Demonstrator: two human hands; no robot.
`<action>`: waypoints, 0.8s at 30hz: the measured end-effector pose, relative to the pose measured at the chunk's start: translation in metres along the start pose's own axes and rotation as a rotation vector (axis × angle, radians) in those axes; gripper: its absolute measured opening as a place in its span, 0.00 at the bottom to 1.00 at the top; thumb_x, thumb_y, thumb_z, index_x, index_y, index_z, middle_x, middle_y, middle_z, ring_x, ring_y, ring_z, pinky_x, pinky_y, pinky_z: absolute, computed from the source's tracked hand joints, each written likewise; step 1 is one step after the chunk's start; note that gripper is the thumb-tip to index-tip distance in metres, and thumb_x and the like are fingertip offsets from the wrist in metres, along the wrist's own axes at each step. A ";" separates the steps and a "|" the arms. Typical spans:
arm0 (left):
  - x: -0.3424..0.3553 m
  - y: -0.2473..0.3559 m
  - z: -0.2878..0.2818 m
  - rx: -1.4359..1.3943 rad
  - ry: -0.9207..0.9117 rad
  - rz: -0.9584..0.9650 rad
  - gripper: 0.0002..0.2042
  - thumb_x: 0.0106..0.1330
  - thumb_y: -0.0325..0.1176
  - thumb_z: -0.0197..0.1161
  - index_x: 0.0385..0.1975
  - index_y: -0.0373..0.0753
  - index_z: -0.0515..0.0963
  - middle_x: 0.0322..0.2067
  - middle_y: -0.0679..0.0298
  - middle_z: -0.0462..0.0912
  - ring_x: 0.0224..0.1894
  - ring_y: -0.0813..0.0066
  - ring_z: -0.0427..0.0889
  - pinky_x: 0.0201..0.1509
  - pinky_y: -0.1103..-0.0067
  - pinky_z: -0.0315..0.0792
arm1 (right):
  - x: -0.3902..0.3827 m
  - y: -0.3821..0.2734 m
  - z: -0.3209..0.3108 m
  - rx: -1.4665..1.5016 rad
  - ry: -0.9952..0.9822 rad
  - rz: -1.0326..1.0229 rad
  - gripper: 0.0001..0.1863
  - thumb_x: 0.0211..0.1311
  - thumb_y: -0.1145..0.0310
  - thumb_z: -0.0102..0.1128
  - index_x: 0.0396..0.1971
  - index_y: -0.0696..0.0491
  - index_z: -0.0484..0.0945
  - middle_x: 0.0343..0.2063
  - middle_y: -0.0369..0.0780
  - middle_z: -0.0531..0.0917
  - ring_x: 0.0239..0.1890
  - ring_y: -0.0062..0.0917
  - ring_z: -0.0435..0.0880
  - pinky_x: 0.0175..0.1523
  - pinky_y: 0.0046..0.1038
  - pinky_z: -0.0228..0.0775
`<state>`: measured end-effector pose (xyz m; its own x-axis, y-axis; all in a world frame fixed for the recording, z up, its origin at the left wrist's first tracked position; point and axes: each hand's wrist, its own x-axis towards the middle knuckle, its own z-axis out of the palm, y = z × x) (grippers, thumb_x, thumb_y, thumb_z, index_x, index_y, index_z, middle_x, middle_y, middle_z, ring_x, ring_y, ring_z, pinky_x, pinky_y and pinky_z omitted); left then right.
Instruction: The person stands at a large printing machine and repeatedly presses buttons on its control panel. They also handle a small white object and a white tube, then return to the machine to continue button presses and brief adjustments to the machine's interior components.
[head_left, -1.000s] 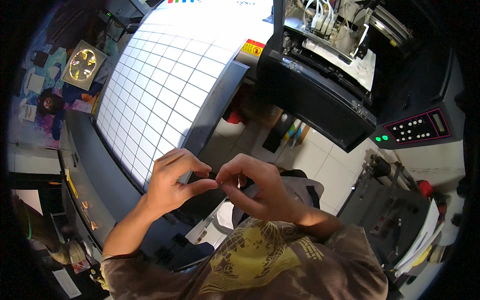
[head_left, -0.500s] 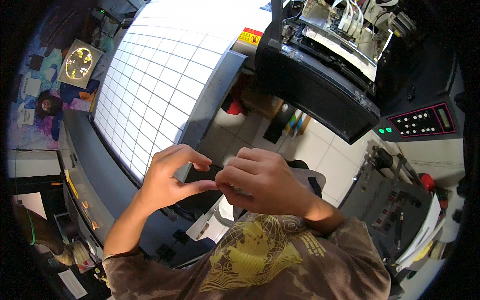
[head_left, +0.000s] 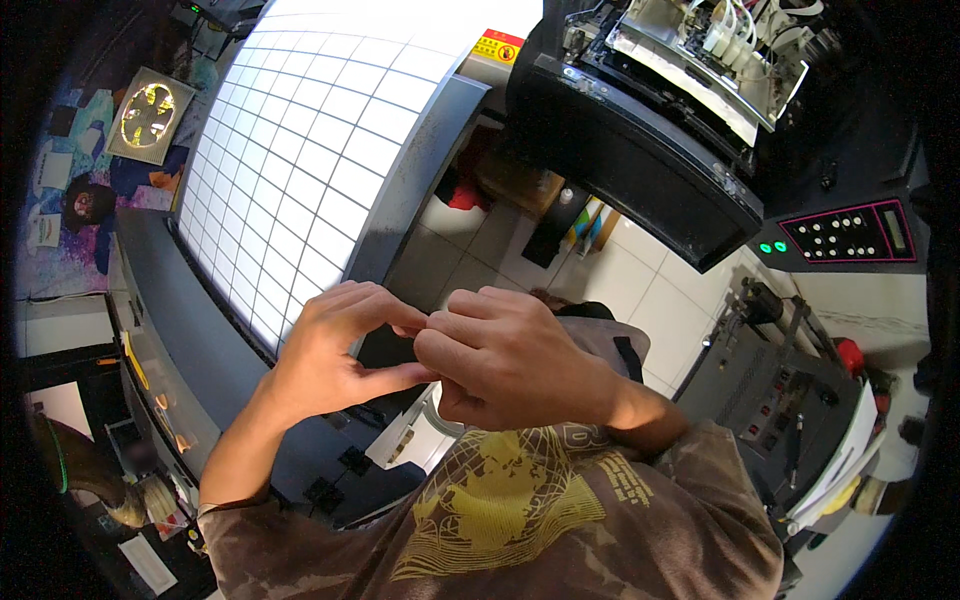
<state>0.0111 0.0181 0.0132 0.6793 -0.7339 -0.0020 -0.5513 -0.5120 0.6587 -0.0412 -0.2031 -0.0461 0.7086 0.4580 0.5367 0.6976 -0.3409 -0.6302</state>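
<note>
The right hand (head_left: 515, 358) has turned over in the past second: its thumb and forefinger made an open hook, and now, near the middle of the frame, it shows me its knuckles, bunched up close against the left hand (head_left: 322, 350). The left has kept nearly the same curve throughout, and the view itself has slipped a little, so the gridded board (head_left: 300, 150) sits further toward the left edge. For the work in hand I'd take it that the close part is happening between the two hands, with the right doing the turning and the left keeping steady. The left fingers (head_left: 380, 306) are spread from the thumb in a wide C, a clear gap between them, and both tips seem to meet the right hand. The right fingers (head_left: 450, 345) are curled in tight; whether they pinch something small I can't tell, as their tips are hidden from here. If there is a thing, it is tucked in there, just left of the frame's centre. The board fills the upper left, its near corner just beyond the left hand, above the brown shirt (head_left: 600, 540) at the bottom
</note>
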 end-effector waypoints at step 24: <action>-0.006 -0.004 -0.004 -0.162 0.126 0.021 0.21 0.49 0.37 0.87 0.40 0.38 0.85 0.34 0.63 0.88 0.38 0.72 0.89 0.41 0.77 0.80 | 0.000 0.009 -0.003 0.290 0.223 0.003 0.06 0.51 0.71 0.65 0.27 0.50 0.76 0.20 0.35 0.73 0.20 0.29 0.73 0.26 0.32 0.61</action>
<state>0.0111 0.0262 0.0139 0.7291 -0.6770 0.1003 -0.4877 -0.4111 0.7701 -0.0348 -0.2088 -0.0503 0.7386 0.2564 0.6235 0.6591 -0.0801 -0.7478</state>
